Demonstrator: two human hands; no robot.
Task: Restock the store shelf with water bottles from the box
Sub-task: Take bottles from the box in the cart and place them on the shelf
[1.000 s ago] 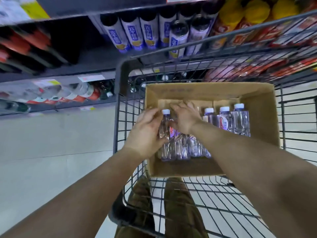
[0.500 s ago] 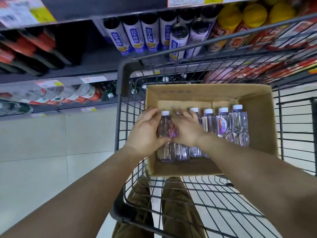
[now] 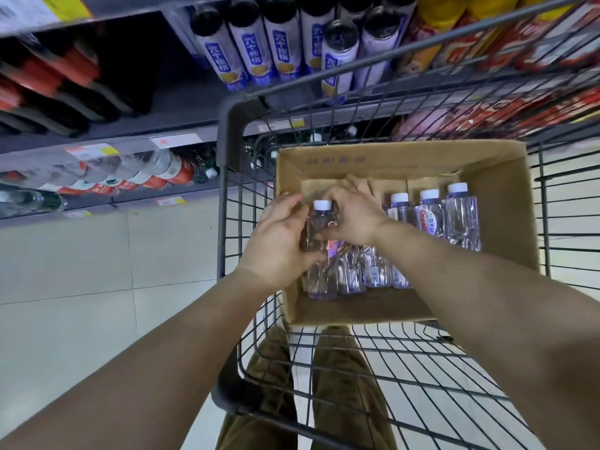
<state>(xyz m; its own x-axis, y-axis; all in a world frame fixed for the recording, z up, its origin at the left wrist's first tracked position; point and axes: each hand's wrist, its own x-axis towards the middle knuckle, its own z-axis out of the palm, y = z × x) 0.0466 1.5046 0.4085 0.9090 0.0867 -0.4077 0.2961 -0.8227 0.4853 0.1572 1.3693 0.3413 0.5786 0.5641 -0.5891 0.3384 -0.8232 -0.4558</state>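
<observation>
Wire bars make up the cart (image 3: 224, 222), and the store shelf (image 3: 181, 102) is seen past its far rim, with tall white bottles (image 3: 253, 50) up top and clear bottles with red labels (image 3: 139, 170) lying on a lower level to the left. A brown cardboard box (image 3: 506, 203) is set in the cart against its far end. Water bottles (image 3: 431, 216) with white caps are stood along the middle of the box, from the left wall toward the right wall. Half a second ago both hands were pressed flatter on the left end of that row; now they are closed in more tightly. The left hand (image 3: 279, 245) is wrapped around the side of one water bottle (image 3: 319, 251) beside the left wall of the box, fingers curled on it. The right hand (image 3: 354, 216) is curled over the tops of the bottles next to it, and its fingertips are hidden, so how much is held cannot be told. The bottle's foot looks to be down with the others, so it is judged not lifted yet. No bottle from the box has reached the shelf, and the lift and carry are left to be done.
</observation>
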